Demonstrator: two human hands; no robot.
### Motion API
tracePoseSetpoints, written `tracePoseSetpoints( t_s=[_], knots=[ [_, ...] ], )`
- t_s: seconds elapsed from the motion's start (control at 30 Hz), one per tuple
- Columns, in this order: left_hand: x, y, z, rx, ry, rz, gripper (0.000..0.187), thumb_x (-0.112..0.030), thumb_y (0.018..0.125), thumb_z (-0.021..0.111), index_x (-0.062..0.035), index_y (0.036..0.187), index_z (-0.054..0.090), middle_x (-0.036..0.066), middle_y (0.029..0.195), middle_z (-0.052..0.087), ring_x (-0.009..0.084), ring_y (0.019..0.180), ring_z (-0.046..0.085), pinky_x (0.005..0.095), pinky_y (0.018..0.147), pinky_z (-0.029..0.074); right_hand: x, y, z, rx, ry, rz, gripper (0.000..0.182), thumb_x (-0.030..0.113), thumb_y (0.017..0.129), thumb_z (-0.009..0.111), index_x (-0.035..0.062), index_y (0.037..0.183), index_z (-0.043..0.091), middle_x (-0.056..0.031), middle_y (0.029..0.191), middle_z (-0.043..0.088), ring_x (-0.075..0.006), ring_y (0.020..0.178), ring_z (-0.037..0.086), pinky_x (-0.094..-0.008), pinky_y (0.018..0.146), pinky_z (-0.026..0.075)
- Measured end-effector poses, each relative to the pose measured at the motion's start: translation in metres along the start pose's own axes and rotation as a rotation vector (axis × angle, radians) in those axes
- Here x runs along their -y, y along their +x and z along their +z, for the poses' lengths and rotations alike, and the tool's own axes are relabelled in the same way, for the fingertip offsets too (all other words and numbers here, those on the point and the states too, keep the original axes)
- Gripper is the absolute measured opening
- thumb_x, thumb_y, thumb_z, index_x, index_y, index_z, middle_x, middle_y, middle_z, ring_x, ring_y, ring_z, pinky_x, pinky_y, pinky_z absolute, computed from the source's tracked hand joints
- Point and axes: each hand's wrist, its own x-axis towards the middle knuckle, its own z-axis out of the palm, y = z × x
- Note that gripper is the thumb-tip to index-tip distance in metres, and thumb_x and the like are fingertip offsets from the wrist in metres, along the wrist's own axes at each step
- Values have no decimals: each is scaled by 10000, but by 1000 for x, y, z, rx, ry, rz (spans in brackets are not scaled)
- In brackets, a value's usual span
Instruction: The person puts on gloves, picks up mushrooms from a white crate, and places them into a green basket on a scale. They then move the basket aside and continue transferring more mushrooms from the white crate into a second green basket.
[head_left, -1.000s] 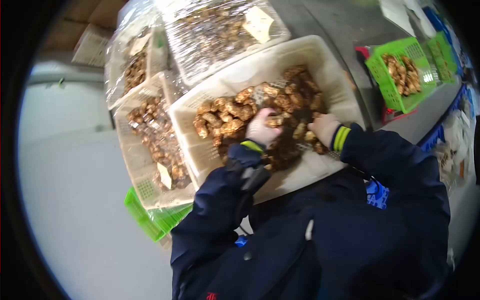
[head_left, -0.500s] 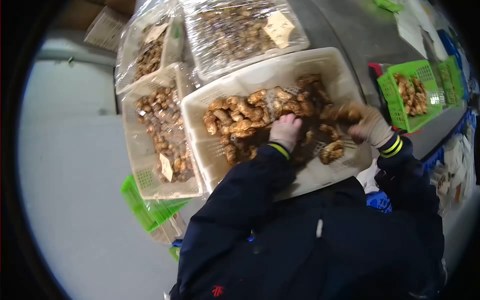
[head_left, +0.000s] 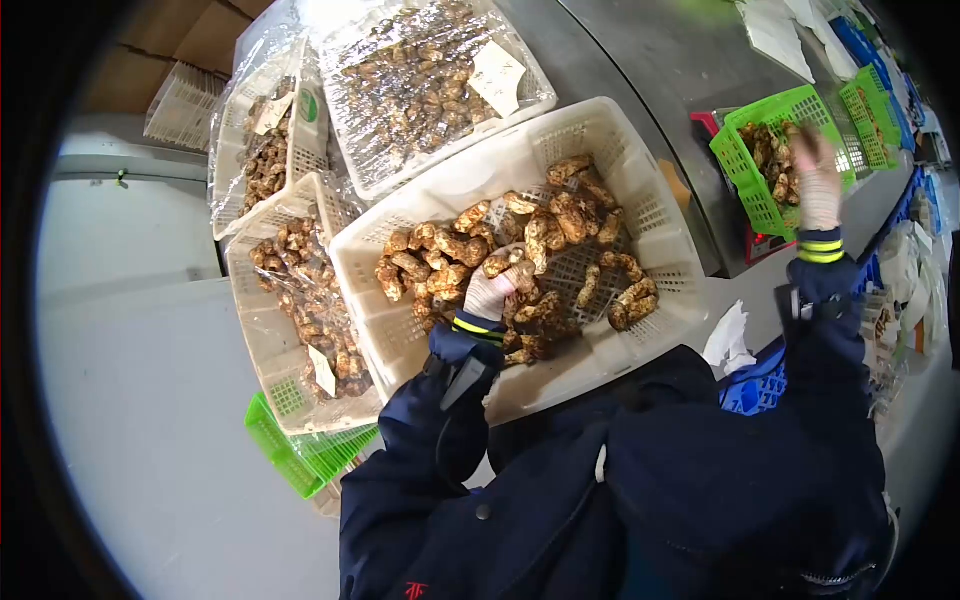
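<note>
Over green basket (head_left: 762, 150): right hand (head_left: 818, 178), blurred, grip can't tell.
White crate (head_left: 640, 190): left hand (head_left: 492, 292) grasping a mushroom (head_left: 517, 272).
Tip: pick single pcs, lift clear w/o crushing.

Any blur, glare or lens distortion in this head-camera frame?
Head view: heavy fisheye bending with dark corners; the right hand over the green basket is motion-blurred; glare flashes off the plastic wrap; the left hand in the white crate is sharp.

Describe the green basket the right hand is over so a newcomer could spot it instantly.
On the grey metal counter, right of the big white crate, sits the green basket, under the right hand. Unlike the other green baskets further right, it visibly holds brown mushrooms.
</note>
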Motion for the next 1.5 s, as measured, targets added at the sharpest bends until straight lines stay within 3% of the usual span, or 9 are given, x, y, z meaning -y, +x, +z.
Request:
tracePoseSetpoints(
  t_s=[0.2, 0.27, 0.43, 0.93, 1.07, 1.23, 1.37, 1.4, 1.5],
  knots=[
    [-36, -37, 76, 121, -337, -98, 522, -242, 823, 680, -21, 1257, 490, 101, 1105, 612, 241, 1006, 604, 369, 874, 511, 70, -128, 148, 1130, 423, 261, 629, 215, 857, 640, 0, 1376, 355, -155, 1255, 528, -203, 1111, 530, -321, 946, 425],
    [-8, -33, 47, -19, -289, -113, 497, -254, 828, 674, -8, 1227, 507, 122, 1104, 612, 238, 980, 612, 357, 863, 513, 71, -152, 180, 1146, 451, 58, 746, 186, 827, 691, 23, 1426, 277, -144, 1253, 522, -210, 1120, 537, -316, 942, 432],
    [-21, -71, 33, -38, -232, 64, 455, -200, 833, 660, 6, 1210, 511, 103, 1059, 617, 202, 969, 602, 313, 815, 505, 88, -168, 194, 1183, 909, 724, 667, 78, 849, 651, 62, 1426, 318, -93, 1249, 544, -156, 1036, 605, -247, 826, 510],
    [-47, -322, -127, -801, -161, 463, 439, -122, 775, 711, 21, 1156, 545, 150, 1125, 598, 253, 947, 624, 357, 778, 539, 192, -253, 285, 1721, 376, 290, 552, 58, 829, 548, 0, 1363, 423, -79, 1122, 585, -156, 946, 622, -257, 784, 502],
    [-36, -336, -130, -793, -118, 398, 434, -99, 791, 693, 29, 1173, 529, 170, 1162, 580, 276, 1016, 600, 380, 781, 536, 205, -273, 316, 1610, 192, -102, 545, 31, 802, 635, -6, 1321, 473, -96, 1127, 591, -122, 935, 607, -240, 764, 504],
    [-11, -336, -139, -770, -277, 467, 425, -107, 785, 694, 18, 1157, 533, 176, 1116, 587, 271, 974, 599, 379, 756, 528, 201, -271, 328, 1649, 240, 239, 484, 79, 805, 686, 19, 1262, 540, -51, 1004, 636, -96, 858, 582, -228, 724, 487],
    [-6, -339, -148, -696, -264, 489, 504, -182, 743, 735, -1, 1159, 514, 165, 1016, 584, 264, 884, 590, 391, 756, 522, 186, -233, 328, 1508, 149, -15, 414, 169, 832, 693, 18, 1201, 583, -48, 961, 648, -111, 898, 583, -243, 804, 471],
    [-11, -340, -144, -695, -246, 479, 543, -216, 722, 757, -1, 1155, 510, 159, 1008, 582, 265, 891, 590, 390, 759, 521, 179, -214, 329, 1353, 138, -391, 417, 202, 844, 687, 13, 1200, 580, -55, 949, 647, -120, 892, 587, -245, 809, 471],
    [-26, -339, -141, -654, -221, 480, 525, -212, 719, 761, -19, 1142, 519, 146, 1000, 582, 261, 891, 592, 376, 749, 521, 186, -163, 313, 1114, 216, -41, 395, 199, 859, 669, 28, 1206, 588, -62, 900, 634, -100, 742, 580, -230, 632, 475]
  ],
)
